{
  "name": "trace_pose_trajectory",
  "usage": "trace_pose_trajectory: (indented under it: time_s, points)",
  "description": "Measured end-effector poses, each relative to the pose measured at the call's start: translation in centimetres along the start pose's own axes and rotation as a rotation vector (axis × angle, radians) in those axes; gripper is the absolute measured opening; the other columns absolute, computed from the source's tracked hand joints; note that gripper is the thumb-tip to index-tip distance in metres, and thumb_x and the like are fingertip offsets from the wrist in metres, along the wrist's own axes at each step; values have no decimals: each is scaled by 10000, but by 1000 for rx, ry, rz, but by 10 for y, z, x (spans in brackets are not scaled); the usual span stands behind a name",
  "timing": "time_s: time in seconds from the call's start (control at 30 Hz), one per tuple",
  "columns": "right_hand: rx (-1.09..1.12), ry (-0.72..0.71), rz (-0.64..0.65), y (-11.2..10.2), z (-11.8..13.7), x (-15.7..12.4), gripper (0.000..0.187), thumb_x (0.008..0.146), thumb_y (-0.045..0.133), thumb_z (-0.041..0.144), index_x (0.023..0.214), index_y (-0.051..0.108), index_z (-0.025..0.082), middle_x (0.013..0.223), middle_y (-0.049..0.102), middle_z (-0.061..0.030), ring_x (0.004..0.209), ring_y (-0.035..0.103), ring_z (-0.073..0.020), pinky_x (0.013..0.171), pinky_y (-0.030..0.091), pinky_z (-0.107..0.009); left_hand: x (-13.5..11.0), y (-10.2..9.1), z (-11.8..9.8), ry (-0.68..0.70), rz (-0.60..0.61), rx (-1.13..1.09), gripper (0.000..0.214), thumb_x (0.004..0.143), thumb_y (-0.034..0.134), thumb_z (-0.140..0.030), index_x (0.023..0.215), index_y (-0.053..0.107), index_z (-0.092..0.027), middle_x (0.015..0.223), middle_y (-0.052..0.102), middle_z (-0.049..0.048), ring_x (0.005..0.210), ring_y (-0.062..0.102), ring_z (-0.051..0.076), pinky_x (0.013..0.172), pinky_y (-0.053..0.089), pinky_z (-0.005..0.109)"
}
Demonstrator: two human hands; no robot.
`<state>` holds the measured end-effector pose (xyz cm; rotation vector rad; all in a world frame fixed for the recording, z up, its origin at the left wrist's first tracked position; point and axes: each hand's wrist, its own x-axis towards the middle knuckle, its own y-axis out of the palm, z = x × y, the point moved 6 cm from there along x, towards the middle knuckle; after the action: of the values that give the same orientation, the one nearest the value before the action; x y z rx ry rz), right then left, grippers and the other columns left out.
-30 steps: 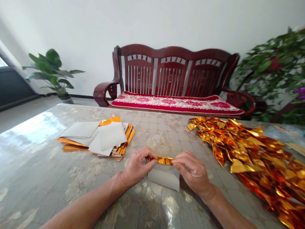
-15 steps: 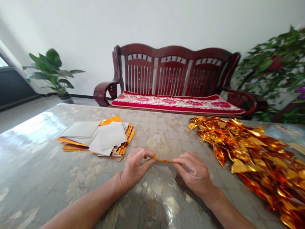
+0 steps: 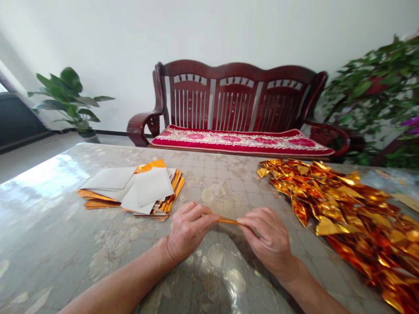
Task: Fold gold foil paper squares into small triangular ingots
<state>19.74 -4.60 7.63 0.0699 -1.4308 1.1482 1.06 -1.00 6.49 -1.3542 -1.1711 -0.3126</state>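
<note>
A narrow folded strip of gold foil paper [image 3: 228, 221] is stretched between my hands, just above the table. My left hand [image 3: 191, 229] pinches its left end, with thumb and fingers closed. At the right end, my right hand [image 3: 266, 240] grips the strip between thumb and forefinger. To the left lies a stack of foil paper sheets [image 3: 152, 187], several with the white backing up and orange-gold edges showing. Over on the right spreads a large heap of folded gold foil pieces [image 3: 347, 209].
The table [image 3: 114, 244] has a glossy, flower-patterned cover. Behind it stands a dark red wooden bench [image 3: 233, 96] with a red floral cushion [image 3: 242, 140]. A potted plant [image 3: 70, 96] is at left, a leafy climbing plant [image 3: 369, 87] at right. Clear plastic [image 3: 389, 181] lies behind the heap.
My left hand's fingers have rolled over, and the thumb and fingers now lie closer together along the strip. The visible strip looks shorter and a little flatter. My right hand keeps its pinch.
</note>
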Motion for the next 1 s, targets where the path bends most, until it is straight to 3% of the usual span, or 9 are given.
trace_pose_trajectory:
  time_s: [0.27,0.4,0.5,0.57,0.67,0.77,1.0]
  points:
    - [-32,-29,-39,-4,2,0,178,824,688,76,914,678,229,792,694,-20,781,595,-185,720,453,-339,-3,0,1,1,-33,-11,132,896,650,-164,991,722,-219,742,659,18,686,540,137,648,429,257]
    - [-40,20,-77,-5,-2,-1,218,830,674,93,988,667,243,857,694,-29,841,609,-196,776,471,-356,-4,-1,3,-28,-62,-1,118,881,641,-130,919,717,-211,672,612,6,647,517,130,631,402,259]
    - [-11,152,-168,-10,-9,-5,165,825,693,160,961,637,235,862,667,-33,826,611,-193,768,484,-342,-4,-3,8,-82,-103,17,124,877,625,-118,871,710,-207,644,581,0,634,502,128,619,386,259]
    - [64,257,-152,-6,-13,-9,60,848,665,196,862,618,230,782,641,-11,735,602,-168,697,481,-302,-5,-5,11,-106,-135,28,128,874,620,-115,863,706,-209,642,572,-4,633,498,127,620,383,260]
    - [219,411,66,15,-15,-14,130,883,619,247,756,627,222,668,629,17,615,588,-139,601,459,-256,-5,-5,13,-100,-143,45,126,867,627,-110,875,700,-213,651,577,-4,639,499,131,631,381,268]
    - [394,593,228,34,-14,-20,127,877,628,306,826,696,212,699,688,11,624,625,-145,584,473,-242,-5,-4,10,-64,-115,48,146,865,634,-106,922,698,-224,703,616,7,674,517,142,658,388,276]
    - [757,787,71,37,-15,-15,373,861,643,482,1069,675,174,890,744,-60,714,671,-183,584,525,-261,-7,-1,-7,60,-44,77,198,869,656,-124,1025,681,-243,746,667,8,687,509,147,667,357,290]
